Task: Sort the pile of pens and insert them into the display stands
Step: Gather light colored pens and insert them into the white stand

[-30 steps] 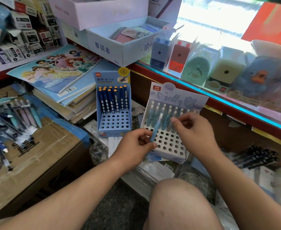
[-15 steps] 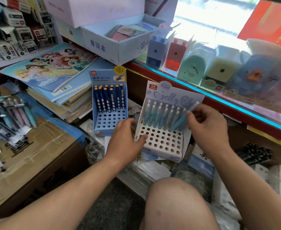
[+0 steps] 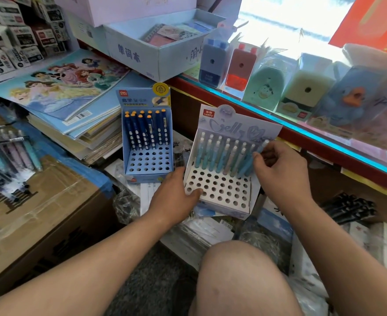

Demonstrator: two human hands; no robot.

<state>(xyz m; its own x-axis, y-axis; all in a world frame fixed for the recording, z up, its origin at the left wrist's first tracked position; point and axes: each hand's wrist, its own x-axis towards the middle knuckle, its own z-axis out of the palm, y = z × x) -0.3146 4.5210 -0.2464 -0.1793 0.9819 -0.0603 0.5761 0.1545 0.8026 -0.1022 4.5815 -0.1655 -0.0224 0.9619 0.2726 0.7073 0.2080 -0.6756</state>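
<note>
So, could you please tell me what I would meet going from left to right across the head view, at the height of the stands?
Loose pens on the carton → blue display stand → white display stand → black pens.

Right hand pinches pen; left hand holds white stand.

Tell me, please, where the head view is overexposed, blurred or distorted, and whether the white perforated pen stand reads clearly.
Head view: the window is blown out white; the loose pens on the brown cardboard box at left are smeared; the wide-angle lens bows the red-edged glass counter; the white perforated pen stand is sharp and evenly lit.
</note>
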